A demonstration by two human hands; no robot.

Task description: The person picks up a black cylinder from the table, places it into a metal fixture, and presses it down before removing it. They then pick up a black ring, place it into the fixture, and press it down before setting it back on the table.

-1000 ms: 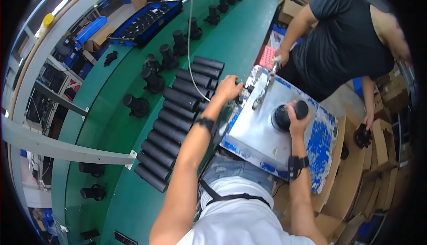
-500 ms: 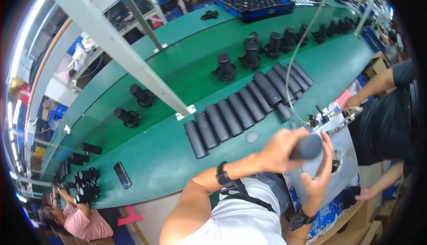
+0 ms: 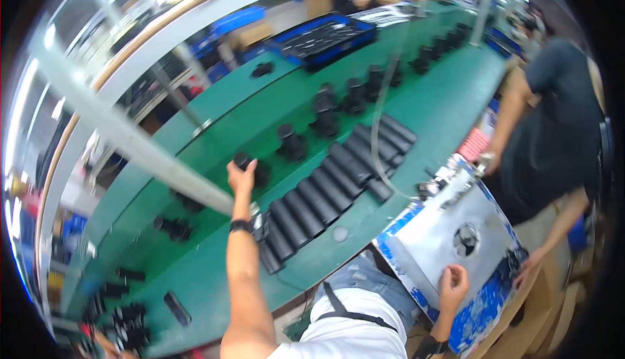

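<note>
My left arm stretches over the green bench. At its end my left hand (image 3: 241, 178) is closed round the top of a black flanged cylinder (image 3: 262, 173), which stands in the sunken green strip. Part of that piece is hidden by the fingers. My right hand (image 3: 454, 283) hovers over the near edge of a metal plate (image 3: 430, 245) on a blue-edged stand, fingers loosely curled, nothing visible in them. A round opening (image 3: 466, 240) with dark parts lies farther along the plate. Several black tubes (image 3: 319, 206) lie side by side on the bench between my hands.
More black flanged cylinders (image 3: 291, 143) stand along the strip. A slanting white post (image 3: 140, 137) rises close to my left hand. A thin hose (image 3: 375, 137) hangs over the tubes. At right a co-worker's hand (image 3: 530, 264) touches the stand. A phone (image 3: 176, 308) lies at left.
My left hand has left the metal plate and swung left and away to the strip, with the black cylinder. My right hand has let go and dropped back. The view has shifted.
</note>
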